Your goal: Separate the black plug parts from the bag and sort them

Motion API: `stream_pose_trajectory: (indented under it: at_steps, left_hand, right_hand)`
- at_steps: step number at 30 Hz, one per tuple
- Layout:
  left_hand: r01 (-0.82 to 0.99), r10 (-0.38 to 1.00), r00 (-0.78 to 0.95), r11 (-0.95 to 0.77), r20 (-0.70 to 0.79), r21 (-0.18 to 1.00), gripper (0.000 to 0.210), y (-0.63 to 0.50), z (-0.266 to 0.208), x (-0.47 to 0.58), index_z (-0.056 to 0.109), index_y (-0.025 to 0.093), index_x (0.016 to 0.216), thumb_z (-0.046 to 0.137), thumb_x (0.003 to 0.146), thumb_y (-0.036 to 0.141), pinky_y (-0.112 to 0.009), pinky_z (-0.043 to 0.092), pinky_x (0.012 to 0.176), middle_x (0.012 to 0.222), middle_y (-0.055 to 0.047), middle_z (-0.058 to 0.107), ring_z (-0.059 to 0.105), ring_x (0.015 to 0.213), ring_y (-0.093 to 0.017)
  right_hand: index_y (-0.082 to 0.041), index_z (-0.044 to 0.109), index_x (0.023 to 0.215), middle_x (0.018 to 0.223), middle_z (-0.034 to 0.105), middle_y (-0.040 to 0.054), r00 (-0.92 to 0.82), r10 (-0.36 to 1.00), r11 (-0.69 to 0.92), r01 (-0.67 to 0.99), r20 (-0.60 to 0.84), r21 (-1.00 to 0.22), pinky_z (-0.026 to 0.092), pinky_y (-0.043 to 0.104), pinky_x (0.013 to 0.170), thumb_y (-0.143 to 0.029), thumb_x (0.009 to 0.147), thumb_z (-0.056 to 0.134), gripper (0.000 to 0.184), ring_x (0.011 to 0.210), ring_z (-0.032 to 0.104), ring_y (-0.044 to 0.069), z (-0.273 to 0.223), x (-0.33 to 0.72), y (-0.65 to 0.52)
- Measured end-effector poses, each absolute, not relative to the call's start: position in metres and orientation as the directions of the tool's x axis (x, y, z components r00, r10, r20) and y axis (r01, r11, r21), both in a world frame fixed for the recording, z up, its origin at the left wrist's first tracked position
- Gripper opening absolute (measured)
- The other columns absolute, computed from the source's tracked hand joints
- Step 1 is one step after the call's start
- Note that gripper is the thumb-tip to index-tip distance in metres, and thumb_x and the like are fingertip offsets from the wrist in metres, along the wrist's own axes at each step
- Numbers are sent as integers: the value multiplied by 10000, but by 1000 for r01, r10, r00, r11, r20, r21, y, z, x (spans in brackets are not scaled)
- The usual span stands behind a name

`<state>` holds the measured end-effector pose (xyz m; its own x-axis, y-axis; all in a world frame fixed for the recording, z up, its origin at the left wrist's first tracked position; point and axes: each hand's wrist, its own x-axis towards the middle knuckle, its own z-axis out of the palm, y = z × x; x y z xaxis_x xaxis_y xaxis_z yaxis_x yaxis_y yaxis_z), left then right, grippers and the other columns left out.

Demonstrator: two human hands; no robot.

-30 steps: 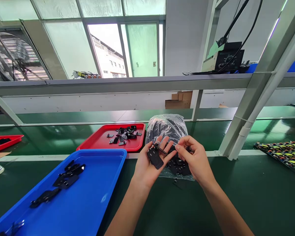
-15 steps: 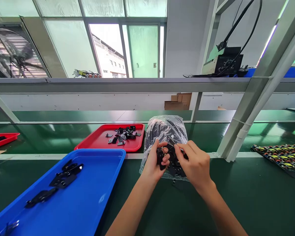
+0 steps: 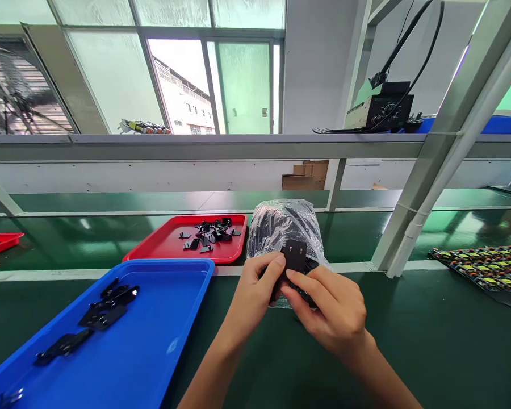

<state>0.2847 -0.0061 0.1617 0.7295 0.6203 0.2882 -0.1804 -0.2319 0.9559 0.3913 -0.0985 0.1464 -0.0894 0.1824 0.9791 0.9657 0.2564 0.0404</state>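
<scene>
My left hand [image 3: 259, 289] and my right hand [image 3: 330, 304] meet in front of a clear plastic bag [image 3: 283, 224]. Between them a black plastic part [image 3: 296, 255] stands upright, a flat plate with small holes near its top. Thumb and fingers of my left hand grip it from the left. My right hand pinches its lower right side with thumb and index finger. The lower end of the part is hidden by my fingers. More black pieces show behind my hands at the mouth of the bag.
On the left lies a blue tray [image 3: 153, 341] with several black parts [image 3: 108, 307]. Behind it is a red tray [image 3: 153, 244] holding small black pieces [image 3: 213, 233]. A slanted metal post [image 3: 413, 210] rises on the right, near a board of colourful components [image 3: 489, 267].
My hands have come closer together and raised a black part into view in front of the bag. The camera view has shifted slightly to the right.
</scene>
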Motion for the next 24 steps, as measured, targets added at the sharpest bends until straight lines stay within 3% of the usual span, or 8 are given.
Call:
stream_pose_trajectory:
  at_steps: [2,5,8,16,24]
  left_hand:
    - [-165,623,723,-265,300,950,424,-8,164,283,422,176,590,494,890,467,-187,257,421,513,55,387,318,452,-55]
    - [-123,621,722,-318,305,940,423,-11,167,282,477,170,608,463,912,464,-192,280,435,519,38,478,372,460,-63]
    - [-95,619,730,-326,288,941,433,-14,169,281,527,164,629,437,926,466,-197,288,439,542,22,551,382,453,-63]
    - [-80,509,825,-324,245,943,478,-18,172,277,574,152,596,419,933,451,-195,297,461,543,13,566,386,466,-62]
    - [-90,472,845,-337,251,937,474,-16,174,272,588,168,597,422,929,464,-218,292,468,536,15,551,400,464,-76]
  right_hand:
    - [-155,640,892,633,629,6,82,261,385,905,962,-182,416,218,496,-189,890,590,61,518,534,98,148,393,-102]
    - [-186,626,789,592,581,-36,397,408,423,716,822,-555,394,183,465,-222,884,584,110,495,504,77,152,399,-106]
    - [-192,631,741,557,520,-49,516,566,404,506,643,-762,365,176,454,-303,874,597,177,499,464,76,154,406,-107]
    - [-175,574,636,509,426,-59,445,773,417,181,452,-891,273,192,445,-404,880,603,336,479,353,63,153,413,-105]
    - [-174,526,612,499,423,-56,417,786,453,113,456,-884,260,201,433,-422,907,560,387,457,335,66,153,412,-107]
